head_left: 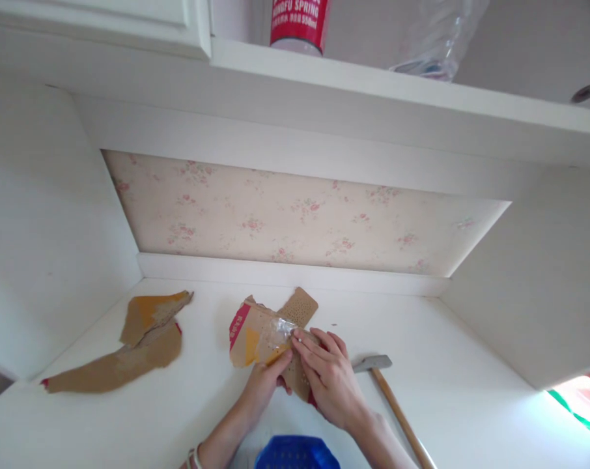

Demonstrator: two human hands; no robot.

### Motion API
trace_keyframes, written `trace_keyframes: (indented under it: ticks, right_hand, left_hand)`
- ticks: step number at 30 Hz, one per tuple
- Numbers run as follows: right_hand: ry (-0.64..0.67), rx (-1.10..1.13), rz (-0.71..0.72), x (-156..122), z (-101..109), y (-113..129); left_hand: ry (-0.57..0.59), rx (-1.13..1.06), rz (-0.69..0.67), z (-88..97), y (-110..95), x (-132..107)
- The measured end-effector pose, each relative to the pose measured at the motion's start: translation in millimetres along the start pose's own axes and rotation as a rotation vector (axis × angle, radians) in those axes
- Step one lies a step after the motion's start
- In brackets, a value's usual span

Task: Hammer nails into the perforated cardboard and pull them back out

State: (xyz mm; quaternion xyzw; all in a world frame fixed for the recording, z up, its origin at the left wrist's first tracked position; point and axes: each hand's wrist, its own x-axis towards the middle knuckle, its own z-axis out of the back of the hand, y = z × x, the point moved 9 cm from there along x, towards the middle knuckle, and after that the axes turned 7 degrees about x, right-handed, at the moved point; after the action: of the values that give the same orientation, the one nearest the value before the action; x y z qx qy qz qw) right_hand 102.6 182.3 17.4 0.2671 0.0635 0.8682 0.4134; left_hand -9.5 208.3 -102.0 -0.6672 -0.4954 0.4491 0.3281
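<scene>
Across the white counter (471, 365), well left of the wood-handled tool (397, 407) — two torn scraps (148, 361), ripping apparently done. Just left of the tool, printed cardboard (256, 335), laid over a hole-dotted strip (301, 306). Pinched along its lower edge by the left hand (266, 380); covered by the right hand (331, 371) — fingers together, thumb hidden, grip impossible to tell. Seemingly midway: layers overlapped, handling unfinished.

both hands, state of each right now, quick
Left hand: closed, pinching the torn cardboard.
Right hand: fingers laid over the same cardboard; grip cannot be told.
</scene>
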Motion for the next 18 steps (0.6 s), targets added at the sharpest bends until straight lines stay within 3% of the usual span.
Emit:
trace_keyframes:
  ticks: [3, 6, 11, 15, 18]
  right_hand:
    - [-0.038, 0.021, 0.028, 0.8, 8.0, 11.3]
    - [-0.166, 0.168, 0.012, 1.2, 28.2, 16.2]
    - [-0.438, 0.257, -0.356, -19.6, 63.6, -31.2]
    - [-0.310, 0.331, -0.623, -53.1, 42.3, -68.6]
    - [-0.175, 0.347, -0.731, -76.7, 10.2, -74.1]
  left_hand:
    - [-0.011, -0.018, -0.009, 0.3, -1.6, 0.4]
    - [-0.059, -0.054, -0.033, 7.1, -6.4, 0.9]
    - [-0.198, -0.183, -0.131, 37.8, -27.4, 4.6]
    - [-0.303, -0.282, -0.218, 61.9, -48.7, 1.5]
    - [-0.352, -0.292, -0.245, 73.1, -62.5, -13.9]
